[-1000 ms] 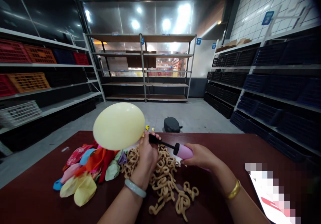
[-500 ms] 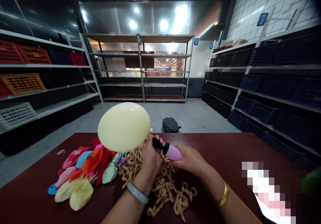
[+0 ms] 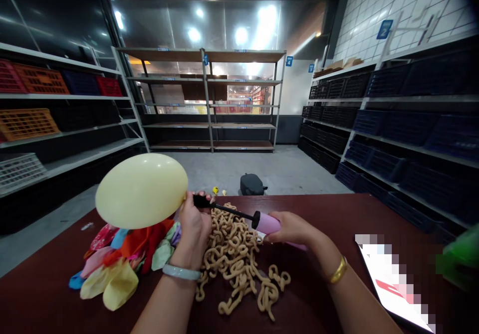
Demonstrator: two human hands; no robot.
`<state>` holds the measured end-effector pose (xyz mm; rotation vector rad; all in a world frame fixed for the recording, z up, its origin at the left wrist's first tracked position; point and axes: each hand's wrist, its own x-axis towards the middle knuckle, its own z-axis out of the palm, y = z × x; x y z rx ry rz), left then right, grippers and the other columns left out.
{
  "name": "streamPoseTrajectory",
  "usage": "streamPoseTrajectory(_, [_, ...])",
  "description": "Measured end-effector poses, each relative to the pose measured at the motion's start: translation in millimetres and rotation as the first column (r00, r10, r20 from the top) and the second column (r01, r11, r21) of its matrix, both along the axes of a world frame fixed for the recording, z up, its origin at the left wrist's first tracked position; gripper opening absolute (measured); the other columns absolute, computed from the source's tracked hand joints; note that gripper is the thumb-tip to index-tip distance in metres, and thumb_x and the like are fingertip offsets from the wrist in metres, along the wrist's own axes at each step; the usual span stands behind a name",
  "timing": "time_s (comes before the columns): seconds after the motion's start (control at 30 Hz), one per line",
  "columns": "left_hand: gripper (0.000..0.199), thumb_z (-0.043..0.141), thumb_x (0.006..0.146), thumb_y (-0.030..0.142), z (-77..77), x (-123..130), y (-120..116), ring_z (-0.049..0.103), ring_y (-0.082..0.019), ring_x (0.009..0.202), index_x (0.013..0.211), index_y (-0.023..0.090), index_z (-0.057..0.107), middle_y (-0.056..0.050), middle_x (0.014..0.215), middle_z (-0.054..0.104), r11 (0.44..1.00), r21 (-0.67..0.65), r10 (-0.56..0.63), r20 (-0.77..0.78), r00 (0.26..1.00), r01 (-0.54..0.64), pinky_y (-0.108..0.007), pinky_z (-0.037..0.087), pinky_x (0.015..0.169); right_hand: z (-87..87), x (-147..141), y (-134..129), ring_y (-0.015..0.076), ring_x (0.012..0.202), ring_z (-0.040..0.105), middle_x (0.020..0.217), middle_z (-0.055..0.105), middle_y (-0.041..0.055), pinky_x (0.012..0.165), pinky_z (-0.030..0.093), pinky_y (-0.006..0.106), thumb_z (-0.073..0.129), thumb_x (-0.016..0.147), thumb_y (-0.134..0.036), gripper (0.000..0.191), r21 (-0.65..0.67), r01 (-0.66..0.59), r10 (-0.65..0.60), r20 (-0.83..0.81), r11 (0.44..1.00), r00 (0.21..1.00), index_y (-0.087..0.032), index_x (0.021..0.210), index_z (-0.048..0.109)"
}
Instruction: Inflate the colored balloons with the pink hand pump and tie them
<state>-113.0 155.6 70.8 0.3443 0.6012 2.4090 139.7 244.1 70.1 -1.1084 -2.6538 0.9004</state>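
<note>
A pale yellow balloon (image 3: 141,191), swollen with air, extends left from my left hand (image 3: 194,224). That hand is closed around the balloon's neck and the black end of a hand balloon pump; its fingers hide where the two meet. My right hand (image 3: 294,227) grips the pump's lilac barrel (image 3: 267,223). Between my hands the pump's thin black rod (image 3: 235,211) is drawn out. Below lies a heap of tan, curled, ring-like pieces (image 3: 235,254), some loose towards me. Flat balloons (image 3: 123,269) in several colours are piled at the left.
The dark red table (image 3: 307,294) carries a partly blurred phone-like white slab (image 3: 392,284) at right, with a green object (image 3: 464,259) beyond. A dark bag (image 3: 252,184) sits on the floor past the table. Shelves (image 3: 205,99) and crates (image 3: 404,129) line the walls.
My left hand has moved left with the balloon, away from my right hand. The pump has been pulled apart, so its black rod now shows. The view has shifted slightly.
</note>
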Motion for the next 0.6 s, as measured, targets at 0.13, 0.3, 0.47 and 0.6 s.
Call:
streamPoseTrajectory(0.13, [0.017,0.055,0.088,0.025,-3.8,9.5,4.8,0.053,-0.015,0.055,0.074,0.019,0.047,0.001,0.063,0.052,1.0,0.004,-0.015,0.017,1.0,0.015,-0.028,0.044,0.054,1.3,8.5,7.7,0.0209,0.074,0.064,0.086,0.072,0.0013,0.062,0.041,0.026,0.078,0.059,-0.041,0.044,-0.045,-0.041,0.041,0.0,0.998,0.999,-0.026,0.1,0.071])
streamPoseTrajectory(0.3, [0.019,0.063,0.083,0.027,-13.0,29.5,12.9,0.056,-0.015,0.059,0.075,0.019,0.049,0.0,0.066,0.054,0.998,-0.005,-0.057,-0.007,0.998,0.057,-0.029,0.046,0.058,-3.5,12.7,13.6,0.0217,0.075,0.063,0.087,0.072,0.0013,0.06,0.04,0.026,0.078,0.059,-0.046,0.043,0.04,-0.034,0.033,0.02,0.999,0.999,-0.027,0.096,0.071])
streamPoseTrajectory(0.47, [0.023,0.071,0.077,0.029,-25.8,66.8,18.2,0.056,-0.015,0.063,0.079,0.019,0.051,0.0,0.072,0.057,0.988,-0.017,-0.152,-0.015,0.988,0.151,-0.03,0.049,0.063,-7.0,4.3,5.9,0.0198,0.072,0.063,0.086,0.071,-0.0002,0.058,0.036,0.026,0.075,0.061,-0.05,0.043,0.124,-0.047,0.045,0.014,0.991,0.999,-0.027,0.097,0.069])
streamPoseTrajectory(0.6, [0.024,0.073,0.077,0.03,-28.5,89.9,16.6,0.055,-0.013,0.063,0.083,0.018,0.052,0.0,0.073,0.056,0.978,-0.042,-0.206,0.004,0.979,0.206,-0.029,0.049,0.065,-9.1,-4.8,-3.5,0.0193,0.071,0.062,0.084,0.071,0.0008,0.056,0.033,0.026,0.072,0.065,-0.052,0.041,0.173,-0.053,0.056,-0.014,0.984,0.998,-0.025,0.096,0.068])
